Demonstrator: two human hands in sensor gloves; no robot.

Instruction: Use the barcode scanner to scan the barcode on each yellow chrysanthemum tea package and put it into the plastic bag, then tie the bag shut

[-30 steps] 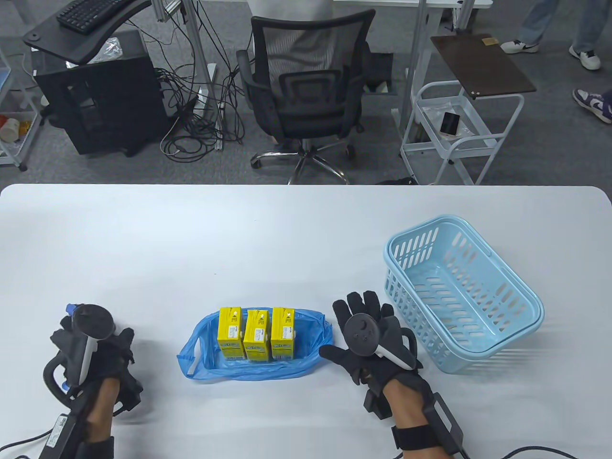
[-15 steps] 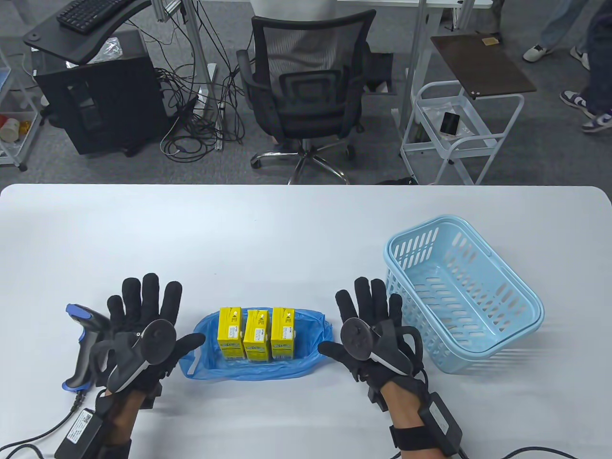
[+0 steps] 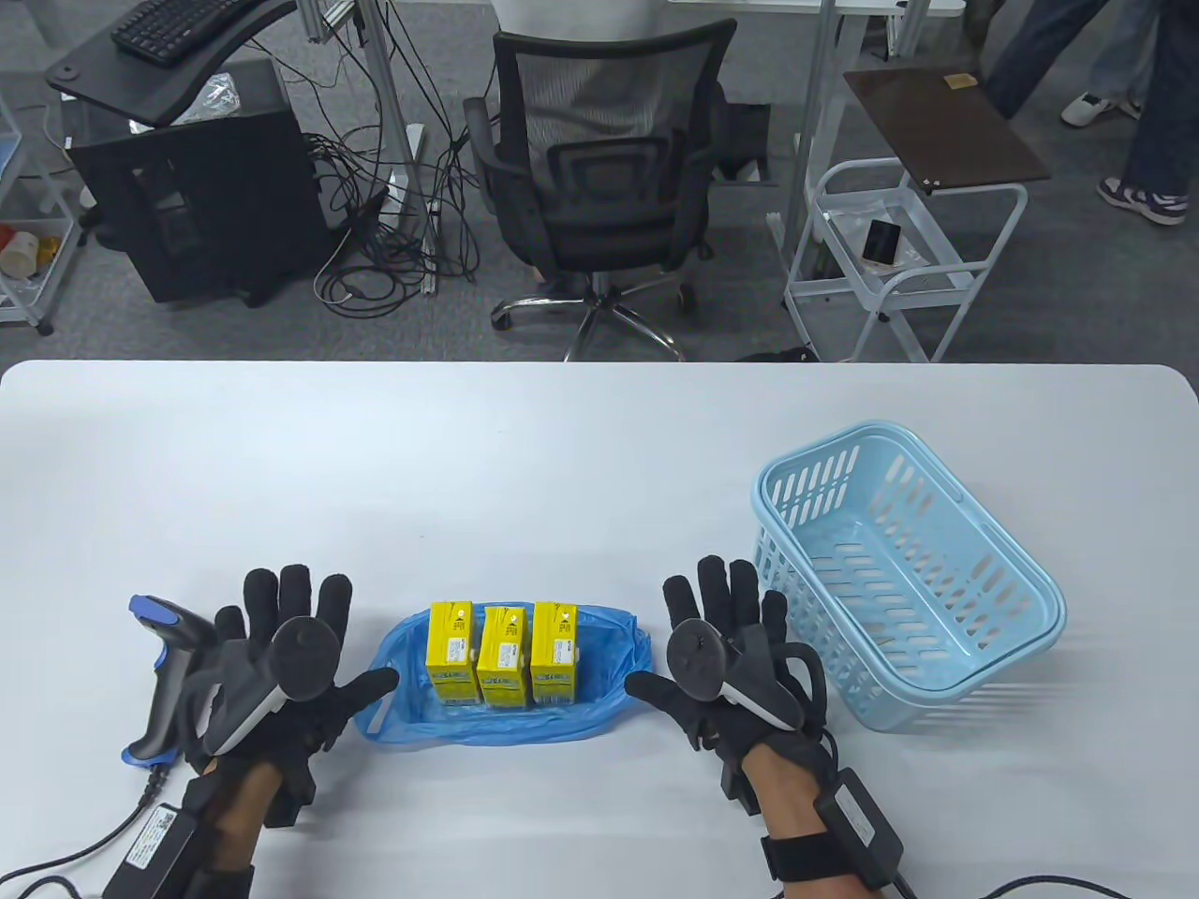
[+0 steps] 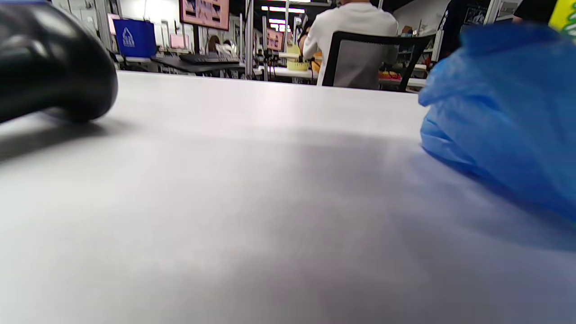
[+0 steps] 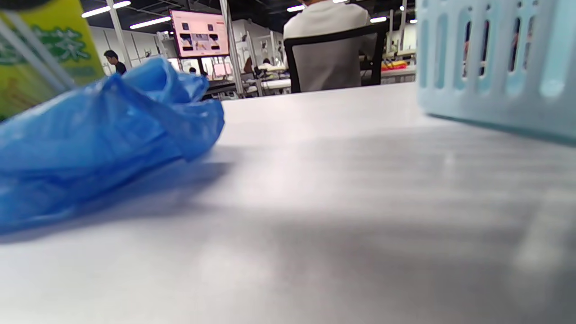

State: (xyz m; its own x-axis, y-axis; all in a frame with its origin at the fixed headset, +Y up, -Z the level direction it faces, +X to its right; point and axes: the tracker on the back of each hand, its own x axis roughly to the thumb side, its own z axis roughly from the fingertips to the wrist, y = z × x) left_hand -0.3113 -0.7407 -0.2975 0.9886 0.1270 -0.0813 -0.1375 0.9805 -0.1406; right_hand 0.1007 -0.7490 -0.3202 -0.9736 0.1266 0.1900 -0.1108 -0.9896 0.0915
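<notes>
Three yellow tea packages (image 3: 500, 665) stand side by side inside the open blue plastic bag (image 3: 609, 712) near the table's front edge. The bag (image 4: 499, 112) fills the right of the left wrist view, and the bag (image 5: 94, 139) lies at the left of the right wrist view with a package (image 5: 40, 49) above it. My left hand (image 3: 300, 646) rests flat with fingers spread just left of the bag, holding nothing. My right hand (image 3: 712, 637) lies flat and spread just right of it. The black and blue barcode scanner (image 3: 164, 674) lies on the table left of my left hand.
A light blue plastic basket (image 3: 993, 674) sits at the right, close to my right hand, and holds nothing; its wall (image 5: 495, 63) fills the right wrist view's upper right. The scanner's cable (image 3: 56, 857) trails off the front left edge. An office chair (image 3: 599, 178) stands beyond the table.
My left hand set the scanner down on the table, then spread flat beside the bag's left side. My right hand stayed flat, shifting only slightly.
</notes>
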